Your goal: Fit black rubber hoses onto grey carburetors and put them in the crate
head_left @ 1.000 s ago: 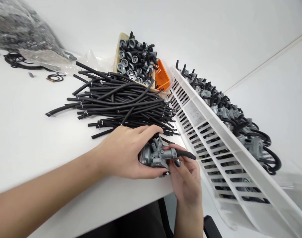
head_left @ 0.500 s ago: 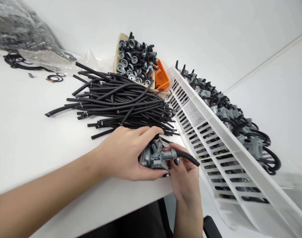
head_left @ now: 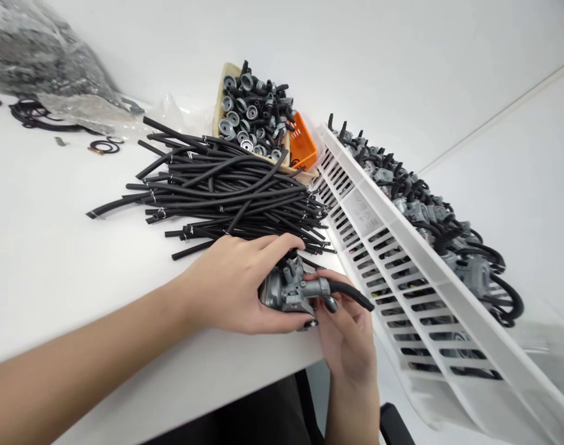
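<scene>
A grey metal carburetor (head_left: 291, 289) is held above the front edge of the table, with a short black rubber tube (head_left: 353, 293) sticking out of it to the right. My left hand (head_left: 235, 284) wraps around the carburetor's body from the left, thumb below and fingers over the top. From the right, my right hand (head_left: 349, 337) closes on the carburetor's tube end, its thumb just under the neck. The fingertips behind the metal are hidden, so any small part between them cannot be made out. Just beyond my hands lies a pile of black rubber hoses (head_left: 226, 191).
A cream bin (head_left: 220, 93) of grey caps with black rubber boots stands behind the hoses, beside an orange basket (head_left: 304, 145). On the right, a white slotted crate (head_left: 402, 238) holds several carburetors. Plastic bags (head_left: 41, 68) and black rings (head_left: 106, 146) lie at far left.
The carburetor stays in nearly the same place in my left hand. My right thumb and wrist have shifted very slightly.
</scene>
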A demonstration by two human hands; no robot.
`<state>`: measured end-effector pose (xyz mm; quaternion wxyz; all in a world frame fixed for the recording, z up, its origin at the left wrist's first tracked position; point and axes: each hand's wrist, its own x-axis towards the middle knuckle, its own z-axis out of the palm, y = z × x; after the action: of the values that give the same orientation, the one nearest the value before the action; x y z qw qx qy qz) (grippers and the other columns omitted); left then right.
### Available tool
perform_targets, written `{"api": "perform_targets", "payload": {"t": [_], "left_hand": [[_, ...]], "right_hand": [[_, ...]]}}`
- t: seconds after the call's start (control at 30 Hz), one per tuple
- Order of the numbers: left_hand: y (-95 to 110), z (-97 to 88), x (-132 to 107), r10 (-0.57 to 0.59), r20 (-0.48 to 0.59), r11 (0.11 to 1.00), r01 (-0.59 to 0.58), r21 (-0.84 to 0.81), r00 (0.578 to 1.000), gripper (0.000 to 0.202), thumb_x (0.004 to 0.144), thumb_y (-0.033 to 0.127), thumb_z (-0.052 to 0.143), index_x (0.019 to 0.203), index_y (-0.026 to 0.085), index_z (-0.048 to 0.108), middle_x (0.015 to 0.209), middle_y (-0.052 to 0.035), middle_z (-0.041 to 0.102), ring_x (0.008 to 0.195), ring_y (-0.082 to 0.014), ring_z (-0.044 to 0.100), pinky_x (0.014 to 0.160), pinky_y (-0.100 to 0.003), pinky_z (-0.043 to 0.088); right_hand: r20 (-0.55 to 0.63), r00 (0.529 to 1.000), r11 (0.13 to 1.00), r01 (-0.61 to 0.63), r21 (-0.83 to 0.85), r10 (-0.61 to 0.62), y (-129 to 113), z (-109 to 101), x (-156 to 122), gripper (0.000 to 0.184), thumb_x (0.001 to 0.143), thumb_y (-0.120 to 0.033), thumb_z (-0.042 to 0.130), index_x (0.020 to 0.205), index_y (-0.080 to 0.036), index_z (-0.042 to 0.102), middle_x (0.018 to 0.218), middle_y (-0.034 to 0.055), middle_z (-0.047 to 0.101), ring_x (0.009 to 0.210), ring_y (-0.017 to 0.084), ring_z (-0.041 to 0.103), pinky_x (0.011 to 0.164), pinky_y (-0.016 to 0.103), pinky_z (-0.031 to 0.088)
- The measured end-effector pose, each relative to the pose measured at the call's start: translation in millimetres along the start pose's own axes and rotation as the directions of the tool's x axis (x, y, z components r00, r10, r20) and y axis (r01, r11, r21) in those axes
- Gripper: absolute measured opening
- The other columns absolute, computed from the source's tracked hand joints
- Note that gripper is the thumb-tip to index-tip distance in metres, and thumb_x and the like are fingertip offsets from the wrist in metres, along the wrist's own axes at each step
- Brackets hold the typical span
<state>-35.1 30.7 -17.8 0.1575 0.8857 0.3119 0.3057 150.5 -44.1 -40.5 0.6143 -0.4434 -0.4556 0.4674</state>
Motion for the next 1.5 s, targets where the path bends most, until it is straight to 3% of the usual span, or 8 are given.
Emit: {"api": "perform_targets", "payload": {"t": [0.23, 0.53, 0.83, 0.97, 1.17, 1.5], "left_hand": [[0.6, -0.3, 0.2, 0.002, 0.010, 1.000, -0.002, 0.013, 1.000, 0.067, 0.074, 0.065, 0.054, 0.124, 0.022, 0.046, 0.113, -0.0053, 0.071, 0.086, -0.0243, 0.072, 0.065, -0.031, 0.049], [1.5, 0.1, -0.6, 0.010, 0.010, 1.000, -0.010, 0.028, 1.000, 0.067, 0.075, 0.065, 0.054, 0.124, 0.020, 0.047, 0.113, -0.0067, 0.071, 0.085, -0.0251, 0.072, 0.065, -0.032, 0.050], [1.2, 1.1, -0.7, 0.027, -0.001, 0.999, -0.027, 0.024, 1.000, 0.066, 0.075, 0.065, 0.054, 0.124, 0.021, 0.047, 0.112, -0.0061, 0.071, 0.085, -0.0234, 0.072, 0.064, -0.029, 0.048], [0.6, 0.5, -0.6, 0.026, 0.000, 1.000, -0.026, 0.017, 1.000, 0.067, 0.074, 0.065, 0.055, 0.124, 0.021, 0.046, 0.113, -0.0063, 0.071, 0.085, -0.0237, 0.072, 0.064, -0.030, 0.048], [-1.1, -2.7, 1.1, -0.017, 0.022, 0.999, 0.018, -0.048, 1.000, 0.062, 0.073, 0.061, 0.057, 0.121, 0.024, 0.047, 0.106, -0.0035, 0.072, 0.080, -0.0219, 0.071, 0.063, -0.028, 0.046], [-2.3, -1.9, 0.6, -0.004, 0.025, 1.000, 0.005, -0.014, 1.000, 0.064, 0.074, 0.062, 0.056, 0.123, 0.022, 0.046, 0.107, -0.0053, 0.071, 0.081, -0.0229, 0.071, 0.064, -0.029, 0.046]], "right_hand": [[-0.028, 1.000, 1.000, -0.002, -0.003, 0.002, -0.2, 0.6, 0.2, 0.023, 0.077, -0.035, 0.075, 0.098, -0.026, 0.075, 0.095, 0.0061, 0.072, 0.076, 0.017, 0.062, 0.064, 0.028, 0.049], [-0.054, 0.998, 1.000, -0.014, -0.023, 0.013, 4.2, 0.0, 1.3, 0.020, 0.076, -0.037, 0.077, 0.093, -0.028, 0.073, 0.088, 0.0014, 0.073, 0.075, 0.013, 0.060, 0.062, 0.022, 0.046], [-0.098, 0.995, 0.997, 0.001, -0.075, -0.008, 5.2, 0.4, 3.2, 0.023, 0.074, -0.037, 0.077, 0.094, -0.027, 0.073, 0.086, 0.0033, 0.072, 0.073, 0.016, 0.062, 0.060, 0.025, 0.047], [-0.073, 0.997, 0.998, 0.020, -0.055, -0.024, 4.5, 0.3, 2.0, 0.019, 0.075, -0.036, 0.077, 0.091, -0.027, 0.074, 0.088, 0.0033, 0.072, 0.075, 0.016, 0.062, 0.062, 0.025, 0.048], [-0.008, 1.000, 1.000, 0.001, -0.001, -0.001, 1.0, 0.5, -1.2, 0.025, 0.078, -0.033, 0.073, 0.102, -0.027, 0.073, 0.099, 0.0065, 0.073, 0.071, 0.016, 0.061, 0.061, 0.028, 0.048], [-0.060, 0.998, 0.999, 0.000, -0.033, -0.002, 5.4, -0.1, 0.8, 0.024, 0.077, -0.037, 0.075, 0.099, -0.027, 0.074, 0.095, 0.0059, 0.074, 0.071, 0.016, 0.062, 0.058, 0.028, 0.047]]}}
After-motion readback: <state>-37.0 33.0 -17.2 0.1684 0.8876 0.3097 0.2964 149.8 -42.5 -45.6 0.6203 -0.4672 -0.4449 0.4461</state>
